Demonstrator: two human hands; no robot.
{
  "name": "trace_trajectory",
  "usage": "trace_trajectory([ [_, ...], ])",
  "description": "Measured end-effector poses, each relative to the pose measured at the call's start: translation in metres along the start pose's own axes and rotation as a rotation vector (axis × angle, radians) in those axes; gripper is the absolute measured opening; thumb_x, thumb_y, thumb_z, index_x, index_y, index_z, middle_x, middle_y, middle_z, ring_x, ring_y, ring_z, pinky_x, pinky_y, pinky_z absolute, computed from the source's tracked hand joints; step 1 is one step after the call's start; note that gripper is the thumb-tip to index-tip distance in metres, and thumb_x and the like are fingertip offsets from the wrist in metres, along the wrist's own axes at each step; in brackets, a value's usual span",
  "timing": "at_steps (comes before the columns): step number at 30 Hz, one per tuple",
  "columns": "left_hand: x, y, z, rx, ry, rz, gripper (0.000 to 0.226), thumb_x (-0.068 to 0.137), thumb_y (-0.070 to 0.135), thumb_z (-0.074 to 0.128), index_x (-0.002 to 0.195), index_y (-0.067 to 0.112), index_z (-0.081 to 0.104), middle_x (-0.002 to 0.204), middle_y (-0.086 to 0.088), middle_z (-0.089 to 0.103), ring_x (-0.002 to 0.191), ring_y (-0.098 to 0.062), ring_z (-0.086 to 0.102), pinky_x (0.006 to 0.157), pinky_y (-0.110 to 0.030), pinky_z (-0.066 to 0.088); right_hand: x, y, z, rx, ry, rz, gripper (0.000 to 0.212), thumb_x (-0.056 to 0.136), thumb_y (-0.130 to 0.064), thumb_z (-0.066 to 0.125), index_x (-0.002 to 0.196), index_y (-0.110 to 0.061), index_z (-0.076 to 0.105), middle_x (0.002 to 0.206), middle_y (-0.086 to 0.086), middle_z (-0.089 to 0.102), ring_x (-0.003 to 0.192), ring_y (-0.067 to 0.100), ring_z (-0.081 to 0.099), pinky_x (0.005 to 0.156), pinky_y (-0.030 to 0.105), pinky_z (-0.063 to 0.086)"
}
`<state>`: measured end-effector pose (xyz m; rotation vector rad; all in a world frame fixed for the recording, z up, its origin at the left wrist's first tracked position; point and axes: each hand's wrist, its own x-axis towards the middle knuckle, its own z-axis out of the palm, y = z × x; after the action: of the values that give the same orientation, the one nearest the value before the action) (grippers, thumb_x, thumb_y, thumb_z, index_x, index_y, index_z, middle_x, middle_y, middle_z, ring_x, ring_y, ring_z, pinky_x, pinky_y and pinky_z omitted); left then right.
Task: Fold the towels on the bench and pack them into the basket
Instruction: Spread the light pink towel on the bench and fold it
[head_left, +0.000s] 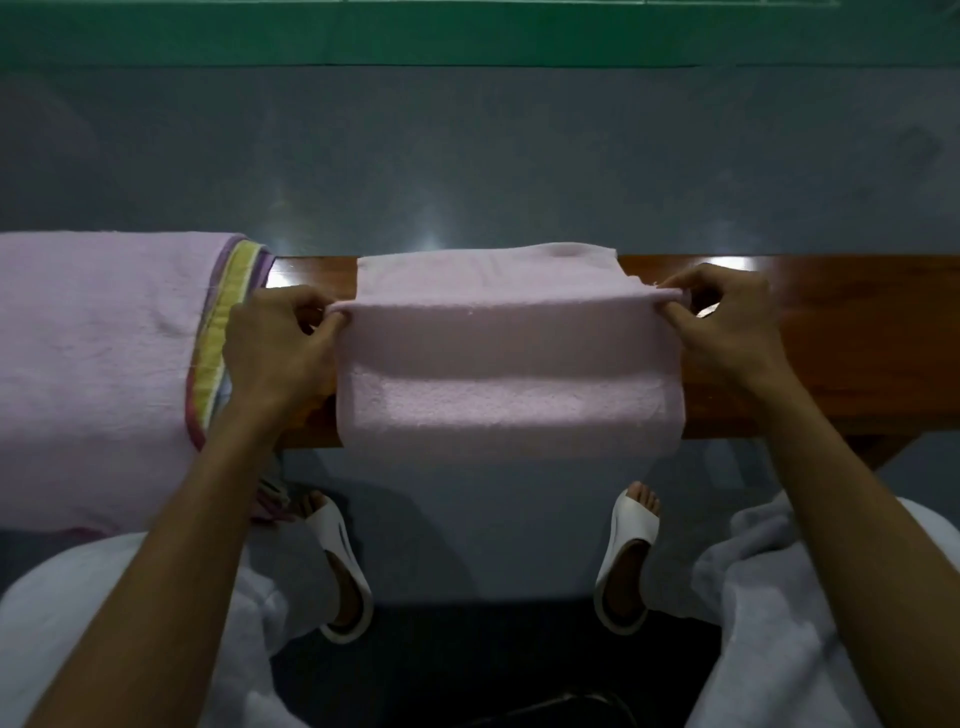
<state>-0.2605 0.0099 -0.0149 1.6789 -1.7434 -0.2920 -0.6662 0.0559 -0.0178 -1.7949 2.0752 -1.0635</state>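
A pale pink towel (509, 364) lies across the brown wooden bench (841, 353), its near part hanging over the front edge. My left hand (280, 343) pinches the towel's left corner. My right hand (727, 322) pinches the right corner, and the edge between them is lifted and pulled taut above the bench. A second pink towel (93, 364) with a yellow and purple striped border covers the bench's left part, just beside my left hand. No basket is in view.
Grey floor (467, 156) stretches beyond the bench to a green strip at the wall. Below the bench are my feet in white slippers (343, 566) and my knees in light cloth. A dark object shows at the bottom edge.
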Motion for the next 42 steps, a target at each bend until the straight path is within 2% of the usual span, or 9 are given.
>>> trace_trajectory([
  [7,0.004,0.012,-0.006,-0.188,-0.046,-0.081,0.010,0.104,0.029,0.060,0.108,0.020,0.063,0.085,0.008,0.067,0.059,-0.003,0.069,0.049,-0.011,0.051,0.006,-0.010,-0.011,0.028,0.172,0.002,0.022,0.093,-0.027,0.073,0.109,-0.012,0.076,0.095,-0.002,0.072,0.076,0.015,0.067,0.066,0.019,0.054],
  [14,0.013,0.026,-0.010,-0.529,-0.169,-0.251,0.006,0.110,0.017,0.044,0.111,0.013,0.049,0.091,0.001,0.077,0.060,-0.017,0.074,0.051,-0.025,0.058,0.016,-0.034,-0.002,0.403,0.107,0.201,0.004,0.103,-0.011,0.057,0.104,-0.015,0.055,0.084,0.006,0.075,0.054,0.009,0.070,0.045,0.019,0.049],
  [17,0.023,0.028,-0.009,-0.634,-0.176,-0.294,0.004,0.110,0.015,0.045,0.112,0.014,0.048,0.093,0.000,0.078,0.057,-0.015,0.070,0.053,-0.026,0.057,0.024,-0.042,0.000,0.558,0.089,0.235,0.011,0.103,-0.006,0.054,0.104,-0.017,0.052,0.094,0.011,0.075,0.071,0.022,0.075,0.057,0.031,0.059],
  [25,0.036,0.027,-0.030,-0.886,-0.104,-0.123,0.014,0.107,0.015,0.051,0.108,0.028,0.054,0.116,-0.002,0.072,0.101,-0.021,0.075,0.066,-0.027,0.061,0.037,-0.044,-0.020,0.939,0.090,0.075,0.020,0.090,0.000,0.062,0.094,-0.020,0.060,0.105,0.017,0.069,0.100,0.039,0.072,0.081,0.041,0.060],
  [27,0.026,0.019,-0.028,-0.785,-0.132,-0.152,0.019,0.106,0.011,0.054,0.103,0.030,0.056,0.112,-0.002,0.072,0.097,-0.020,0.076,0.062,-0.028,0.060,0.029,-0.027,-0.019,0.844,0.025,0.111,0.025,0.083,-0.002,0.073,0.084,-0.026,0.068,0.095,0.007,0.074,0.094,0.031,0.072,0.086,0.042,0.060],
  [30,0.008,-0.001,-0.019,-0.482,-0.315,-0.138,0.013,0.102,0.012,0.059,0.101,0.025,0.059,0.101,0.002,0.073,0.088,-0.019,0.075,0.064,-0.034,0.061,0.013,-0.011,-0.016,0.382,-0.186,0.193,0.026,0.080,0.006,0.078,0.079,-0.019,0.071,0.088,0.009,0.075,0.075,0.016,0.066,0.069,0.020,0.055],
  [33,-0.005,-0.017,-0.013,-0.209,-0.552,-0.116,0.010,0.097,0.014,0.068,0.100,0.023,0.065,0.101,-0.001,0.072,0.088,-0.020,0.073,0.068,-0.034,0.061,-0.003,-0.006,-0.014,0.055,-0.420,0.248,0.014,0.080,0.005,0.077,0.082,-0.008,0.071,0.088,0.011,0.072,0.081,0.024,0.069,0.065,0.024,0.056],
  [38,-0.003,-0.021,-0.018,-0.071,-0.705,-0.111,0.006,0.093,0.023,0.074,0.097,0.024,0.070,0.094,-0.001,0.074,0.084,-0.018,0.074,0.069,-0.030,0.060,-0.010,-0.002,-0.027,-0.038,-0.650,0.292,0.009,0.086,-0.007,0.079,0.091,-0.009,0.073,0.092,0.012,0.070,0.082,0.028,0.071,0.062,0.024,0.057],
  [42,0.003,-0.021,-0.024,-0.061,-0.884,-0.111,0.027,0.083,0.050,0.072,0.101,0.030,0.074,0.093,0.002,0.074,0.085,-0.017,0.074,0.076,-0.034,0.063,-0.012,-0.001,-0.038,-0.033,-0.774,0.365,0.021,0.086,-0.033,0.079,0.090,-0.012,0.078,0.088,0.008,0.075,0.082,0.027,0.072,0.069,0.030,0.061],
])
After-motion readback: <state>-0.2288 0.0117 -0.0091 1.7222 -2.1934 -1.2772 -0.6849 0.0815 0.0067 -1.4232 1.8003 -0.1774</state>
